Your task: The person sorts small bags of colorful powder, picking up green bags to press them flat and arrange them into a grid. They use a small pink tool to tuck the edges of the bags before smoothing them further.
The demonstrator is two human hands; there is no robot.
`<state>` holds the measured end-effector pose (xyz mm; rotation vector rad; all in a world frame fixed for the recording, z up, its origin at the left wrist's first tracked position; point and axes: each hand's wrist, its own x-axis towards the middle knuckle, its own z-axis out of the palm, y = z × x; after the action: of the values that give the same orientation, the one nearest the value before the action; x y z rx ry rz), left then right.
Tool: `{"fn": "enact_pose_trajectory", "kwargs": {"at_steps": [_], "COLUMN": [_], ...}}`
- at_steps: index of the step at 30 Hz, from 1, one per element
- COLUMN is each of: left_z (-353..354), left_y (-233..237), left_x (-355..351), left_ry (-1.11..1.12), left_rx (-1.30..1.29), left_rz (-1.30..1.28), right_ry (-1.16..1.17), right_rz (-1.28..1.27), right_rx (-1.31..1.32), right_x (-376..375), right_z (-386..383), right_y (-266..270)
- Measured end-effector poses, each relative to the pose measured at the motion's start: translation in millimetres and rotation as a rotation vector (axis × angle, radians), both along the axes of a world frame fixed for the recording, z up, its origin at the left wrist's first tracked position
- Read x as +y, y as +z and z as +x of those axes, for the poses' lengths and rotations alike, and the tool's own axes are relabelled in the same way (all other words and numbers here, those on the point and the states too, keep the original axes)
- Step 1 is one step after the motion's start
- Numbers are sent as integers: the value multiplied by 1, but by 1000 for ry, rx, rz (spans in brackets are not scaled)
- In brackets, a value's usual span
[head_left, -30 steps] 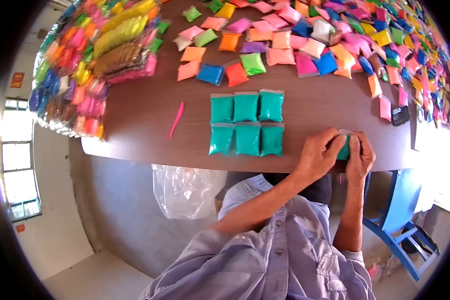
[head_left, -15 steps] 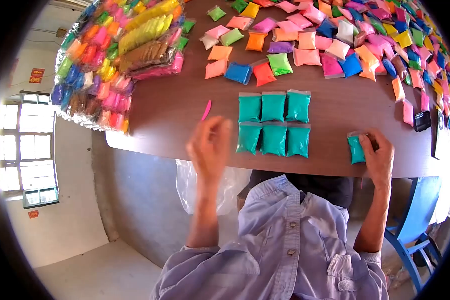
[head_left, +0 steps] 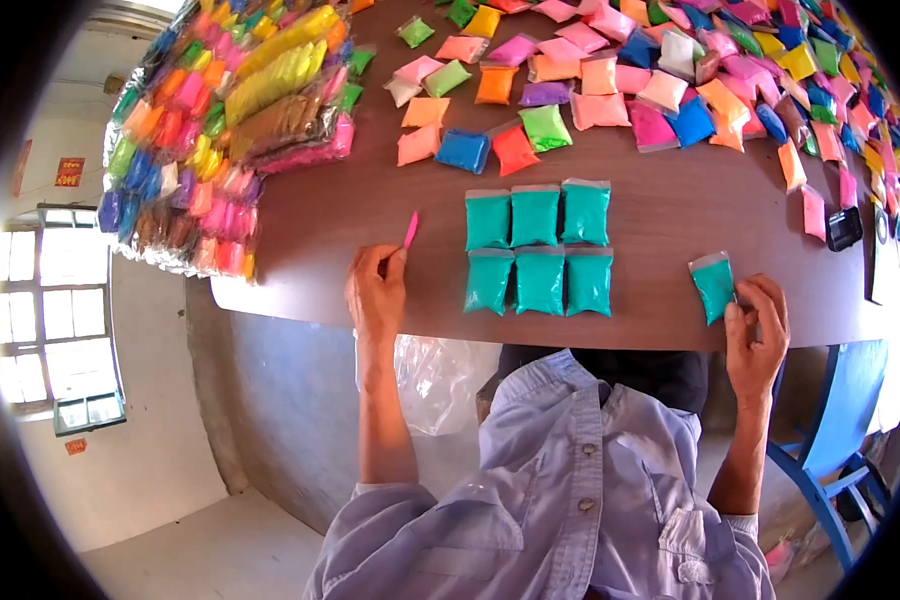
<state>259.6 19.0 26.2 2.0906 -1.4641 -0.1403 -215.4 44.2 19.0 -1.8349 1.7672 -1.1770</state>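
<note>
My left hand is at the table's front edge, left of the teal packets. Its thumb and fingertips are pinched at the lower end of a slim pink plastic knife. Over on the right, my right hand has its thumb and fingers closed at the right edge of a small teal packet, which lies slightly tilted. Between the hands, more clear packets filled with teal material lie flat in two rows of three.
Many colourful packets cover the back and right of the brown table. Bundled packets are piled at the left. A small black tray sits at the right, a blue chair below it. Clear plastic hangs under the front edge.
My left hand has come down and left, its fingers now closed at the pink knife. The right hand has shifted lower on its packet's edge, uncovering more of it. The view has shifted slightly.
</note>
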Motion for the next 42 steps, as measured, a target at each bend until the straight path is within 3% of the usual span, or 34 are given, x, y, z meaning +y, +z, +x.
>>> {"fn": "enact_pose_trajectory", "kwargs": {"at_steps": [7,13,17,21,24,26,30,31,35,38,40,41,42], "left_z": [6,13,19,9,-24,-41,-43,-54,-139,-220,-269,-281,-290], "left_y": [-1,-3,1,23,50,51,56,60,75,49,31,17,7], "left_x": [2,4,5,2,-1,-5,-12,-13,-7,-1,3,3,2], "left_ry": [-142,-208,-70,6,-95,-32,-131,-130,-283,-514,-485,-495,-641], "left_rx": [-148,-276,-195,316,438,405,739,879,989,1037,1168,1174,866], "left_rz": [24,11,98,-54,-102,-145,-183,-229,-101,69,220,224,103], "right_ry": [89,153,179,210,225,214,190,183,184,170,206,217,207], "right_rz": [-101,-137,-92,-89,-74,-93,-61,-54,-114,-145,-196,-179,-178], "right_rx": [88,-19,3,87,88,136,86,92,133,139,140,155,160], "right_x": [1,3,3,2,4,2,4,5,1,2,2,3,4], "right_z": [-6,-8,-9,-10,-12,-9,-8,-8,-6,-8,-11,-11,-13], "right_y": [1,-4,1,7,7,9,6,7,0,0,-1,4,4]}}
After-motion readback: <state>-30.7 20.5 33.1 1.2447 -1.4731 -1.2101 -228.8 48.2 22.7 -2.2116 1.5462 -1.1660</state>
